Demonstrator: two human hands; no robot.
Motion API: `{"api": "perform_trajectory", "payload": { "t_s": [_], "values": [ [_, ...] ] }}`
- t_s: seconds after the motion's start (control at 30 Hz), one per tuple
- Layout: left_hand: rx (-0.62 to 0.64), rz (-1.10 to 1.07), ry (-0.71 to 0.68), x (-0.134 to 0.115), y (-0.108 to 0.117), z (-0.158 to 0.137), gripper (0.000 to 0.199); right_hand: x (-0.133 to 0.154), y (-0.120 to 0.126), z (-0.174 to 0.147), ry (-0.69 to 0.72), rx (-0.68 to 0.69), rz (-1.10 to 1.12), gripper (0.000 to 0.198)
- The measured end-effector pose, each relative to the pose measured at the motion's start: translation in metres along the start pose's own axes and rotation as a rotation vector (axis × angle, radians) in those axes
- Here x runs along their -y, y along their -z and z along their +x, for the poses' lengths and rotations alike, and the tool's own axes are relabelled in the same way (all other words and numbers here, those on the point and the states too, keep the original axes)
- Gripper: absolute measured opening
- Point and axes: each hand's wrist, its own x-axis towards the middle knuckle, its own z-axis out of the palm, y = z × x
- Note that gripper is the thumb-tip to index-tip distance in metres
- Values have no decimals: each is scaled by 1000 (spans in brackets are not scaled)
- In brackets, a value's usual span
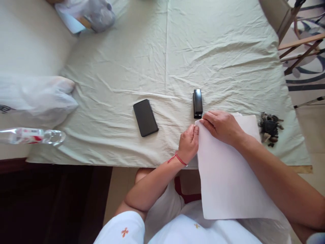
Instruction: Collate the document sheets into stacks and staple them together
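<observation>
White sheets of paper lie partly on the table and hang over its front edge toward my lap. My left hand, with a red string at the wrist, is closed on the paper's upper left corner. Fingers of my right hand pinch the top edge just right of that corner, the palm resting over the sheets. Just beyond my fingertips a black stapler lies on the cloth; neither hand holds it. A black phone lies to the left of my hands.
A bunch of keys lies right of the paper. Along the left are a clear plastic bottle, a white plastic bag and another bag farther back. A wrinkled pale green cloth covers the table. Chairs stand beyond its right edge.
</observation>
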Motion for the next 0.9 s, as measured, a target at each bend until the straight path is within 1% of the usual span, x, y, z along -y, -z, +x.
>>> {"api": "perform_trajectory", "payload": {
  "t_s": [0.07, 0.13, 0.2, 0.3, 0.37, 0.4, 0.47, 0.53, 0.57, 0.63, 0.73, 0.8, 0.9],
  "values": [
    [-4, -21, -5, -1, -2, -1, 38, 1, 0, -2, -33, -21, 6, 35],
    [16, -85, 26, -3, -3, -4, 39, 1, 1, -3, -48, -60, 52, 35],
    [90, -163, 76, -6, -4, -8, 38, 0, 3, -5, -57, -110, 99, 35],
    [253, -198, 135, -12, -4, -18, 37, -2, 6, -5, -68, -158, 140, 34],
    [314, -220, 186, -15, -2, -28, 36, -4, 7, -6, -76, -167, 148, 34],
    [324, -275, 228, -16, 0, -34, 35, -5, 7, -5, -81, -167, 151, 34],
    [313, -439, 331, -18, 2, -47, 37, -6, 6, -4, -89, -162, 165, 35],
    [320, -620, 453, -19, 3, -59, 44, -5, 4, -3, -85, -151, 199, 36],
    [297, -658, 507, -20, 2, -64, 47, -3, 3, -2, -78, -143, 220, 35],
    [239, -657, 582, -22, -2, -72, 51, 1, 1, 0, -66, -131, 252, 35],
    [167, -590, 629, -25, -7, -78, 54, 8, 2, 2, -64, -119, 263, 35],
    [154, -593, 662, -27, -8, -81, 55, 9, 4, 1, -67, -115, 265, 36],
    [163, -692, 720, -28, -5, -85, 56, 5, 4, -3, -75, -86, 271, 38]
  ]
}}
